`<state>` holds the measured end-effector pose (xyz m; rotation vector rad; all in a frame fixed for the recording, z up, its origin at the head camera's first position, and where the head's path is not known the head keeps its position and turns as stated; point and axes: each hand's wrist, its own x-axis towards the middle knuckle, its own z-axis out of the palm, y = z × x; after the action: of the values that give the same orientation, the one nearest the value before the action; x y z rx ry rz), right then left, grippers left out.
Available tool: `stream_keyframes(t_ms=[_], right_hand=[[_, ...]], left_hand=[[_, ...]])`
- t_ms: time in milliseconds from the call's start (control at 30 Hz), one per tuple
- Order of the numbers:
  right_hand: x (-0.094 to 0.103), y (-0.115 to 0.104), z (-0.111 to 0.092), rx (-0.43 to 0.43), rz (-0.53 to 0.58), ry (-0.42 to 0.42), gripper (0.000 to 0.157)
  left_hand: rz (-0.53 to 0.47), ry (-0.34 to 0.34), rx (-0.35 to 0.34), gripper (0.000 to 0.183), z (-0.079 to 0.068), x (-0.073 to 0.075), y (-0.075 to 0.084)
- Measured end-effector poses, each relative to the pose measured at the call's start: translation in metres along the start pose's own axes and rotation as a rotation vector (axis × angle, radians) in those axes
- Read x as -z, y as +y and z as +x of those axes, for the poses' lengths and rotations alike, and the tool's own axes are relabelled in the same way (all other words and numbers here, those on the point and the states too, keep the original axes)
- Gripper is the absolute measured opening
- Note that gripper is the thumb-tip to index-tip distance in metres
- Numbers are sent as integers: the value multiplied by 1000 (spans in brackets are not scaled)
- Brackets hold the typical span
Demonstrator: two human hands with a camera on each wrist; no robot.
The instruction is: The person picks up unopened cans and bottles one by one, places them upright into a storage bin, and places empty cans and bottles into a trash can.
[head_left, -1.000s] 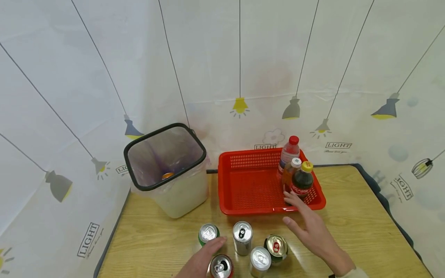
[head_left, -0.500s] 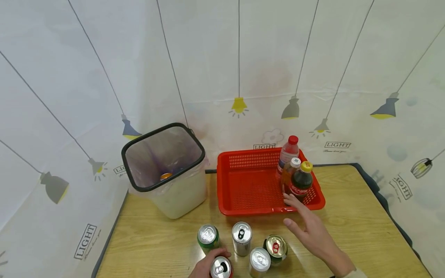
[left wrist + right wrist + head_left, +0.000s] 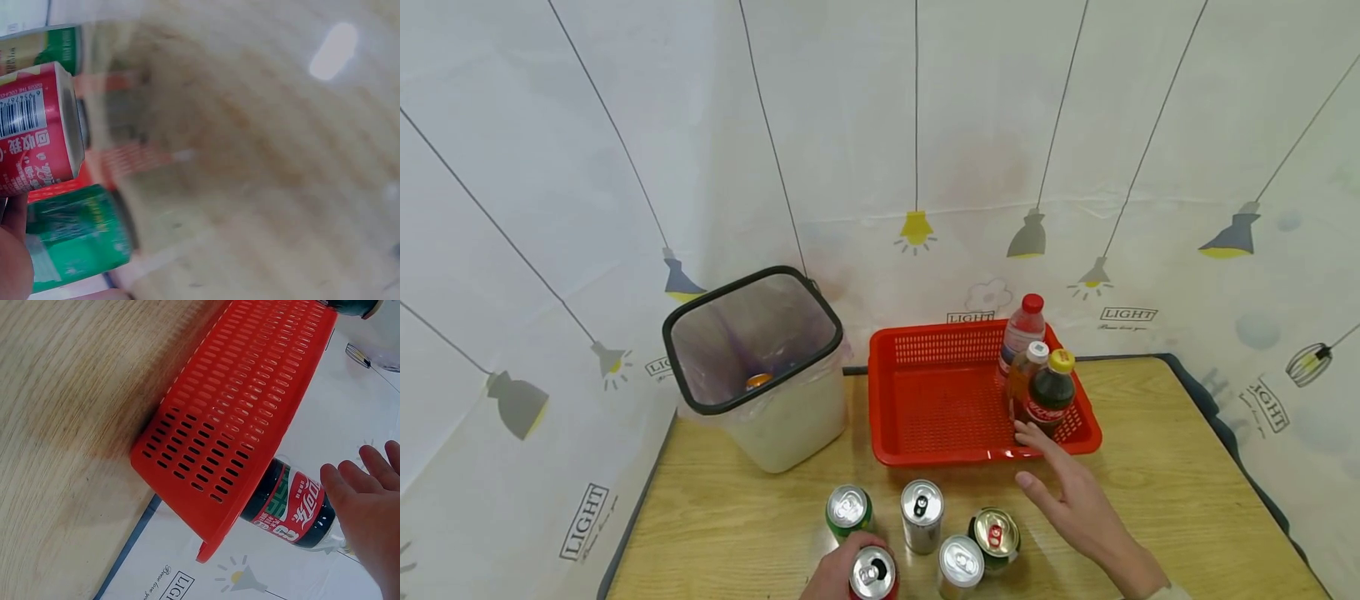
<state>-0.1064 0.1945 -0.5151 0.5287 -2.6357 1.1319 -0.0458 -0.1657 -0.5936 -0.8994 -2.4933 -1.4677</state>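
The left hand grips the red can on the green can's near side. The right hand, fingers extended, is near the cola bottle. Forward drift by the left hand could topple the green can.

On the table I see the bin left of the basket; three bottles stand in its right end, cans before it.

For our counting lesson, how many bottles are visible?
3, all in the basket: red-capped bottle at the back, white-capped bottle front left, yellow-capped bottle front right. The bin may hide more.
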Motion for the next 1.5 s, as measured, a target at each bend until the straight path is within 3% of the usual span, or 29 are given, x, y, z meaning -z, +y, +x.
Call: stream_keyframes(t_ms=[200,333,500,667,900,1033,1100,1167,1367,1500], right_hand=[[0,1,0,-19,12,-24,45],[1,3,-1,-23,34,-33,44],[2,4,-2,-34,35,-39,43],[1,4,-4,-33,25,-41,45],[-1,5,-4,-44,38,-47,47],[-1,5,-3,-59,59,-62,47],[-1,5,-4,-60,61,-61,48],[-1,6,-5,-56,54,-54,48],[-3,7,-9,-51,24,-50,47],[-5,8,-10,-53,14,-57,47]], left_hand=[[-97,-54,126,58,15,23,34],[-145,-66,108,57,26,40,54],[-153,-24,-63,60,43,64,70],[-99,117,-303,63,67,96,78],[-127,269,-412,66,102,145,97],[-46,384,-438,69,123,177,106],[10,447,-415,67,133,192,107],[74,506,-349,63,143,205,106],[235,646,6,57,159,229,95],[304,687,172,59,163,237,83]])
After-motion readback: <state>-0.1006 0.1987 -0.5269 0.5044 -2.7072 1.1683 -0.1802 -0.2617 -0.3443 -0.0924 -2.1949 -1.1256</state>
